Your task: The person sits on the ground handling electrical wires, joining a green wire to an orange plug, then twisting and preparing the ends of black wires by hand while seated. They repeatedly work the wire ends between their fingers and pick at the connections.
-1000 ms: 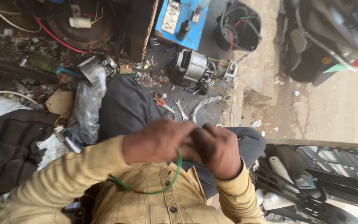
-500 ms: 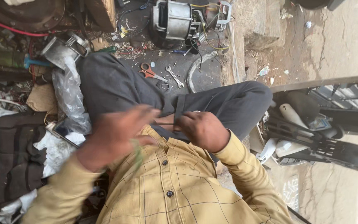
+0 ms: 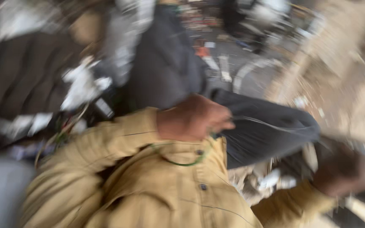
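The whole head view is motion-blurred. My left hand (image 3: pixel 193 118) is a closed fist in front of my yellow shirt (image 3: pixel 170 190), gripping a thin green wire loop (image 3: pixel 182 162) that hangs below the fist. A thin pale strand (image 3: pixel 267 122) runs from the fist to the right across my dark trouser leg (image 3: pixel 271 131). My right hand (image 3: pixel 343 173) is far out at the lower right, dark and smeared. I cannot tell whether it holds anything.
Scattered metal parts and tools (image 3: pixel 220 63) lie on the ground beyond my knees, too blurred to name. A dark padded thing (image 3: pixel 22 80) and pale scraps (image 3: pixel 81 88) lie at the left. Sandy ground (image 3: pixel 343 76) fills the right side.
My hands have parted: the right one swung out to the lower right, while the left fist stays by my chest with the green loop. The camera moved and the picture is now blurred.
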